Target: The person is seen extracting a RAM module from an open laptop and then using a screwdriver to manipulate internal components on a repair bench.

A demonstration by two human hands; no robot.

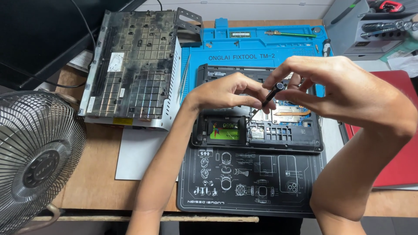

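Both hands close on a black screwdriver, the right hand pinching its top and the left hand steadying the shaft over an opened laptop mid-surface; keeping the tip upright and seated should prevent slipping.

Hands hide much of the laptop's insides (fan cropped left).

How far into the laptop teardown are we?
Done: the bottom cover is off, so the laptop lies open with its drive and copper heat pipe exposed. In hand: both hands hold a screwdriver, tip down inside. Left: drive and boards remain seated.
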